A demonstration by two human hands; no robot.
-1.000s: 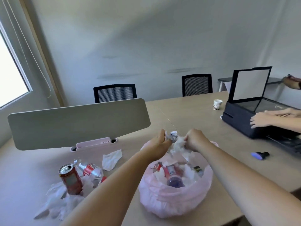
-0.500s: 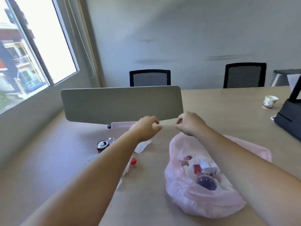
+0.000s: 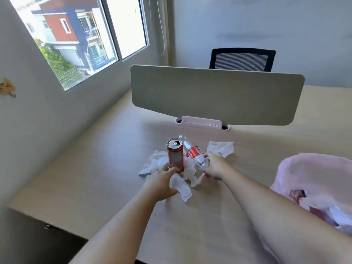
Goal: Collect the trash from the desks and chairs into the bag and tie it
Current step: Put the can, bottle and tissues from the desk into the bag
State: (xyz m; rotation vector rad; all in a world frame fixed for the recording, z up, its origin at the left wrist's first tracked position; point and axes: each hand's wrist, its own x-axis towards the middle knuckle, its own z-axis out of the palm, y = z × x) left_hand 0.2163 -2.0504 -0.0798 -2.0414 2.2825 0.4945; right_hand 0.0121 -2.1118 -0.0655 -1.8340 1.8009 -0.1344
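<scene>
View: head, looking down over both forearms.
Desk [image 3: 91, 180]: pale wood, with a grey divider [image 3: 215, 94] standing across its far side.
Trash pile: near the middle of the desk, in front of the divider. It holds 1 can [image 3: 175, 156], 1 bottle [image 3: 195, 155] and several tissues [image 3: 221, 148].
Can: upright, with its top open.
Bottle: clear with a red label, lying on its side just right of the can, neck toward the divider.
Left hand [image 3: 162, 182]: lies on crumpled tissue at the foot of the can, fingertips touching it. I cannot tell whether it grips anything.
Right hand [image 3: 214, 165]: fingers curled round the lower end of the bottle.
Bag [image 3: 314, 172]: pink, at the right edge of the desk, well apart from the pile. Its mouth is open and untied, with wrappers and paper inside.
Chair [image 3: 242, 59]: behind the divider, seat hidden, so trash there cannot be judged.
Stage: judged mid-collection, with the pile not yet bagged.
Risk 1: the left hand could knock the can over, and any leftover drink would spill.
Risk 2: thin tissue could tear or slip from a hasty grab.
Risk 3: the slack bag mouth may fold shut, so dropped items could miss it.
</scene>
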